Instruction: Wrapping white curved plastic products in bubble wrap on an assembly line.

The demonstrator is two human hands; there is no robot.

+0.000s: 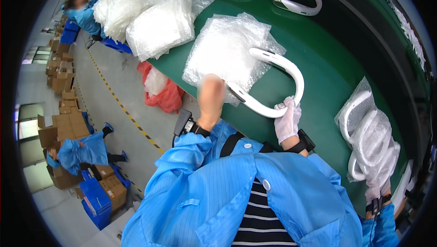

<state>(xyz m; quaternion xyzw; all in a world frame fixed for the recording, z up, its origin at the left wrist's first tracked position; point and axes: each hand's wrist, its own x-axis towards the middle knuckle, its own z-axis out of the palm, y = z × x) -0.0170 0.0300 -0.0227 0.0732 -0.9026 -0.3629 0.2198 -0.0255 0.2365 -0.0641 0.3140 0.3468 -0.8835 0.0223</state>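
Observation:
My right hand (288, 119), in a thin white glove, grips the curved part of a white U-shaped neckband device (293, 76). One end of the device lies over a stack of clear bubble-wrap bags (227, 49) on the green table (327, 60). My left hand (211, 97) is at the near left edge of that stack, close to the device's other end. It looks smeared, so its fingers do not show clearly, and I cannot make out whether it pinches a bag.
More bubble-wrap bags (159, 26) are heaped at the far left. White neckbands (302, 8) lie along the far side. At the right, a co-worker's gloved hand (373, 192) touches bubble-wrapped neckbands (368, 142). A red bag (166, 97) sits on the floor; two people in blue work beyond.

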